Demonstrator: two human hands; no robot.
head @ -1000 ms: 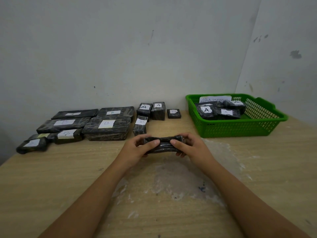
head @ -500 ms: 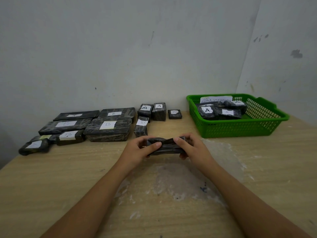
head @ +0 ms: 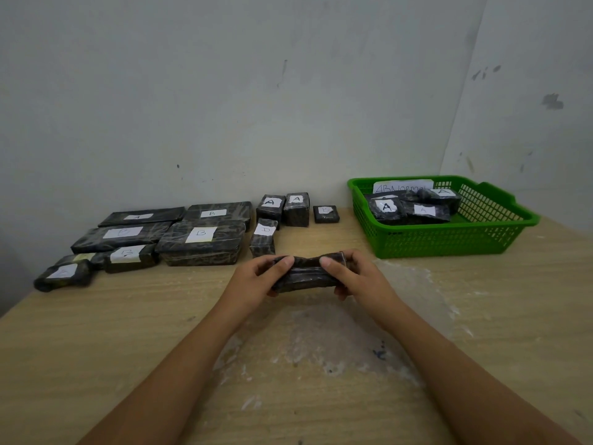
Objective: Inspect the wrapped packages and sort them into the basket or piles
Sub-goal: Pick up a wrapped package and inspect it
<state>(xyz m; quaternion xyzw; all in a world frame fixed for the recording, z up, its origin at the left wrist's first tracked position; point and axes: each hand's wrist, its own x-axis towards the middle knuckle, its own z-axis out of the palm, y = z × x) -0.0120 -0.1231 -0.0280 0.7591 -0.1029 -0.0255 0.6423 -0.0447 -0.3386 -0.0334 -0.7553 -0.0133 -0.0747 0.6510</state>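
A dark wrapped package [head: 305, 273] is held just above the wooden table [head: 128, 332] at the middle. My left hand [head: 260, 277] grips its left end and my right hand [head: 353, 276] grips its right end, thumbs on top. No label shows on it. A green basket [head: 500, 232] at the back right holds several dark packages [head: 386, 208] labelled A and a paper sign [head: 402, 187]. Flat packages labelled B [head: 200, 240] lie in a pile at the back left. Small blocks labelled A [head: 296, 208] stand at the back middle.
The table meets grey walls at the back and right. A small square package [head: 326, 214] lies between the A blocks and the basket. An upright small package [head: 263, 237] stands just behind my hands. White scuff marks cover the tabletop near me.
The package has turned slightly in my hands and its top edge now faces me more. Both hands stay at the middle of the table.
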